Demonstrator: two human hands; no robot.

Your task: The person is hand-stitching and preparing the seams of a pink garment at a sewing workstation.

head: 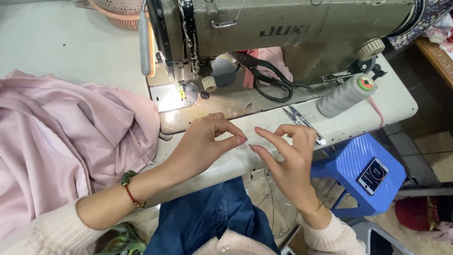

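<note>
Sewing machine point(302, 28) at 12 o'clock, nothing under its needle. Pink fabric point(61, 141) heaped at 9 o'clock on the surface point(401, 104), not yet fed in. My left hand point(203, 141) and right hand point(290, 158) hover at centre, fingertips pinched narrow – possibly on thread, can't tell. Grey thread cone point(347, 94) at 2 o'clock, snips point(304, 123) beside it

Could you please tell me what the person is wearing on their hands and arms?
Both arms wear fuzzy cream sleeves pushed up. The left hand has a ring, and its wrist carries a green bangle with a red cord bracelet. The right hand has a thin gold bracelet at the wrist.
</note>
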